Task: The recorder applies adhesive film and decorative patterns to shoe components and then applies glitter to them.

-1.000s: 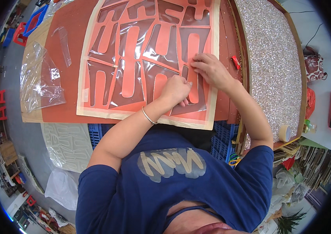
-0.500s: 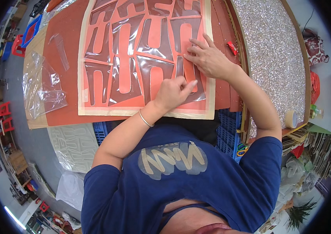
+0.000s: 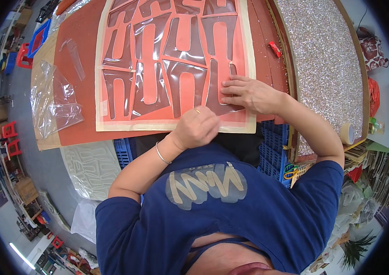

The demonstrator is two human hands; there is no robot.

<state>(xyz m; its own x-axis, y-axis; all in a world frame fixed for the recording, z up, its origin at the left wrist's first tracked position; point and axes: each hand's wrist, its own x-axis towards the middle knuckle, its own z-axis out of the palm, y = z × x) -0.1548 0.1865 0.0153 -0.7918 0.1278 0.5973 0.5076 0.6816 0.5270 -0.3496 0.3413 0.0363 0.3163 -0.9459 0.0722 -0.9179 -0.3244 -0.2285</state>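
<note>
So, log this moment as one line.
left hand: curled over sheet, near edge; right hand: on sheet, right side; tape roll: at right

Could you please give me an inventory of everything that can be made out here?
Patterned sheet: one, coral and dark brown, pale-bordered, centre
Work board: one, reddish-brown, beneath the sheet
Crumpled film: one, clear, left on the board
Small wrapper-like item: one, red, right of the sheet
Glittery panel: one, silver, right
Tape roll: one, cream, panel's near corner
Cut-out sheet: one, whitish, lower left
Crates: at least two, blue, below the board
Stools: several, red, far left
Plant: one, green, lower right
Bracelet: one, silvery, left wrist
Left hand: one, curled, sheet's near edge
Right hand: one, spread, sheet's right side
</note>
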